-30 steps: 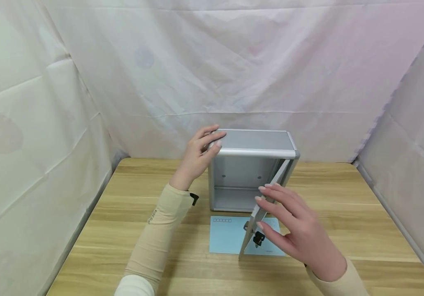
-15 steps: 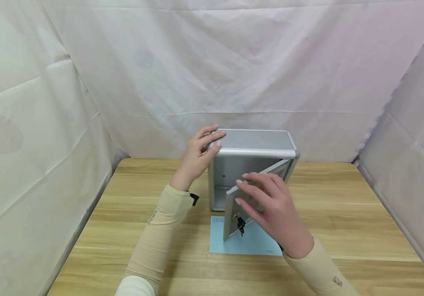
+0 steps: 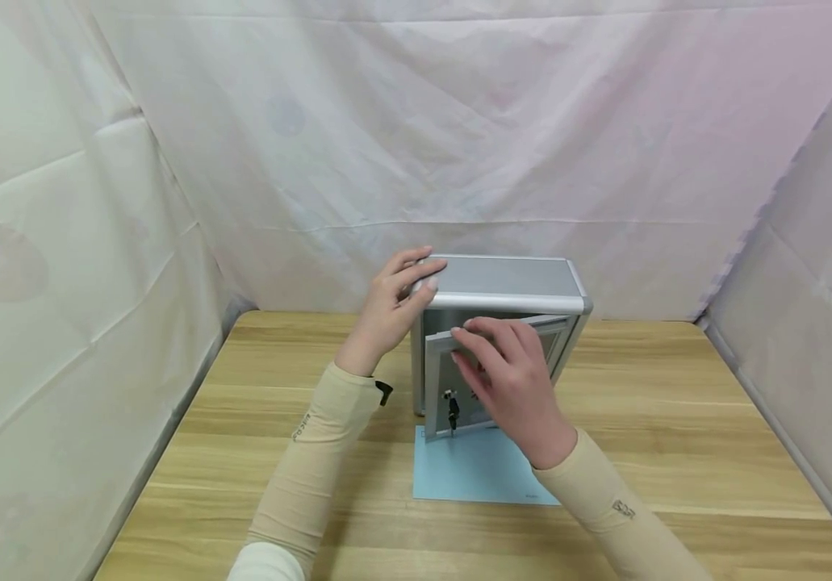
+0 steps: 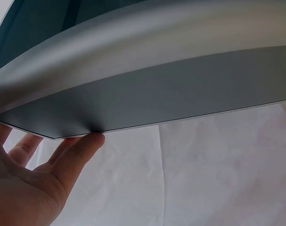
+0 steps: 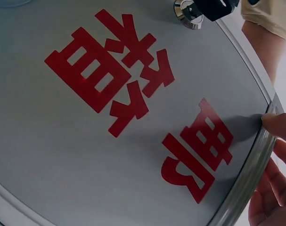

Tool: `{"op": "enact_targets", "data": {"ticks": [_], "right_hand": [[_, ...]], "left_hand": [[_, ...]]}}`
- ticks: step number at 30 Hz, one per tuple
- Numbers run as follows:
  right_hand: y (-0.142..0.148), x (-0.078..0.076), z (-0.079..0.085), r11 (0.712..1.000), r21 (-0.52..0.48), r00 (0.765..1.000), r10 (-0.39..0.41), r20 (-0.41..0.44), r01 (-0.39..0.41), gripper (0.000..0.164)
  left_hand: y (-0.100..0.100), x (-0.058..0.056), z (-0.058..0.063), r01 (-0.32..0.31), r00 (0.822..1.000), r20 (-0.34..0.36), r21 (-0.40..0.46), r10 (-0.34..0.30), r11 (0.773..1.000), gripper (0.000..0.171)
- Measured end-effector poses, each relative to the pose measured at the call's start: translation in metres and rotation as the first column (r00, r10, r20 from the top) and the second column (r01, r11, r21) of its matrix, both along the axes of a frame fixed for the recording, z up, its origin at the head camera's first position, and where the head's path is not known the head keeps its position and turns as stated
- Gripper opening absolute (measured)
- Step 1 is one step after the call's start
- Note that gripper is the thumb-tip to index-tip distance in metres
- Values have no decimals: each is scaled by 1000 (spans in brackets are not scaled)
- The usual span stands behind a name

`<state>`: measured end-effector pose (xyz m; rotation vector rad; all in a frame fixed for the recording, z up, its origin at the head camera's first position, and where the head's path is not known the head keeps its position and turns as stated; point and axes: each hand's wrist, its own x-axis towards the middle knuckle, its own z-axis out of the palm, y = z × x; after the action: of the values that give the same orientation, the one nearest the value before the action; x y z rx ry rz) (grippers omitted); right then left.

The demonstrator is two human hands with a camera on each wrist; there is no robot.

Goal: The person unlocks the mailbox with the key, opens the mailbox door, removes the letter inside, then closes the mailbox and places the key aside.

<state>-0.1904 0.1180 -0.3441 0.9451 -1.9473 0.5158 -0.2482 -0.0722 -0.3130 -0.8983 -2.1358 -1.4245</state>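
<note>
While ajar, smooth rect. gry door (image 5: 128,155)

"Head camera's up there, looking forward and down at the box (image 3: 506,277)?"

"Yes, from farthest back. The left wrist's is close by its top, the right wrist's close on the door (image 5: 128,157), which the head view shares."

You wear close-fitting beige on both arms: a left sleeve (image 3: 298,472) with a line of dark lettering (image 3: 301,427) and a right sleeve (image 3: 593,484) with a compact dark mark (image 3: 624,509), both too small to read. A black tab (image 3: 384,392) juts from the left cuff (image 3: 350,379); white fabric (image 3: 266,563) meets the creased beige farther up that arm.
</note>
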Motion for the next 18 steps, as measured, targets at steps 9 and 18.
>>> {"op": "enact_targets", "data": {"ticks": [9, 18], "right_hand": [[-7, -16, -5, 1000, 5, 999, -13, -37, 13, 34], [-10, -27, -8, 999, 2, 995, -51, -85, 51, 32]], "left_hand": [[-1, 0, 0, 3, 1000, -3, -1, -3, 1000, 32], [0, 2, 1, -6, 1000, 10, -14, 6, 1000, 32]]}}
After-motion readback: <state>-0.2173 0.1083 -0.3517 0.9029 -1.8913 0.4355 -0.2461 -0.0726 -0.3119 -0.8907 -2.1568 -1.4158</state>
